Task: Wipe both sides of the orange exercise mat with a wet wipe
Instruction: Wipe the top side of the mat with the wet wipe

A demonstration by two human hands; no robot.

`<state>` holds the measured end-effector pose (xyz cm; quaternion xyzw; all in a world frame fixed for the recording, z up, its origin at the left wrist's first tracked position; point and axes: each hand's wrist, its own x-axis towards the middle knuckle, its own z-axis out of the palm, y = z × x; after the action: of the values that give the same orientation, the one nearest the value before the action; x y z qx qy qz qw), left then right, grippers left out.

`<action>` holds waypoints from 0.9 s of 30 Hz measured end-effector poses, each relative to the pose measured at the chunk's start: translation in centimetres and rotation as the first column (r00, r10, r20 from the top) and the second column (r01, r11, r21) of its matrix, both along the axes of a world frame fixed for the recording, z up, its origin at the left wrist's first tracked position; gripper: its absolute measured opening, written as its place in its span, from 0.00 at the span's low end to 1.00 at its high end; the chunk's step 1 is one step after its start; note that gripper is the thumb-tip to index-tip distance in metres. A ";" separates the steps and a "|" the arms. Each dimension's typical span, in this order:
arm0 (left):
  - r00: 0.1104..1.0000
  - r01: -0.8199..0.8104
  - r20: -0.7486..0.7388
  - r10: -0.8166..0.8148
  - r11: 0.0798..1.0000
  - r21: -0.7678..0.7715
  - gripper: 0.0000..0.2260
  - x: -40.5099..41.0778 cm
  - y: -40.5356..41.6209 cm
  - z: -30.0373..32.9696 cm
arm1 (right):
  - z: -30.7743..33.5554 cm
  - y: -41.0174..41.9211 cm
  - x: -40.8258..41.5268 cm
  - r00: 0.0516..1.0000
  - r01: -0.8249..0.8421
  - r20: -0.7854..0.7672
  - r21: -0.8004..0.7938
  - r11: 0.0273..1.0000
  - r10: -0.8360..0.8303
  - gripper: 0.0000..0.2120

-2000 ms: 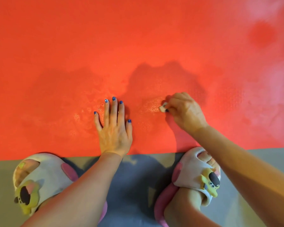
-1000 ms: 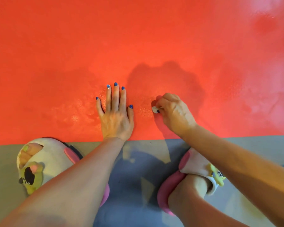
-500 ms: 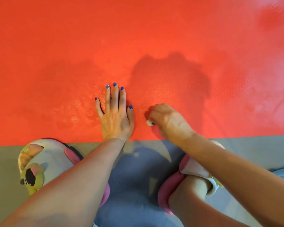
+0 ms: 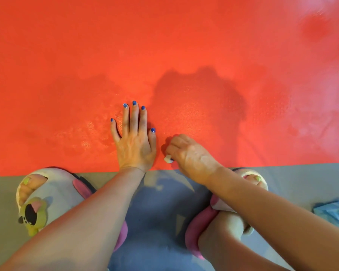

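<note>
On grey floor (image 4: 4, 192): orange mat (image 4: 164, 45), damp patches, near edge straight.

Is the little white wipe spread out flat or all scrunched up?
Scrunched up. The small white wet wipe is a tiny wad pinched in the right hand, pressed on the orange exercise mat.

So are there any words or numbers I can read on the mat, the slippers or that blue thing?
None on the orange mat, the slippers or the wipe in the right hand.
Blue packet: no readable print shows; it is cut off at the edge.
</note>
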<state>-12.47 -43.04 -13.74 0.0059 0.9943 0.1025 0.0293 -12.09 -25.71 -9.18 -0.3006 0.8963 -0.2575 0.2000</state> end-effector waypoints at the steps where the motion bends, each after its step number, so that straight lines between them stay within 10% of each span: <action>1: 1.000 -0.002 -0.001 0.002 1.000 0.002 0.26 0.0 0.0 0.0 | 0.0 0.0 0.0 1.000 -0.018 0.010 -0.012 1.000 0.018 0.17; 27: 0.997 -0.049 0.060 0.043 0.994 0.097 0.30 -1.1 2.7 0.0 | -0.1 5.6 2.5 0.874 0.458 -0.251 0.136 0.879 -0.416 0.08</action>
<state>-13.62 -40.38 -13.74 -0.0184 0.9866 0.1523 0.0555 -9.63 -20.11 -9.23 -0.0949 0.9777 -0.1751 0.0664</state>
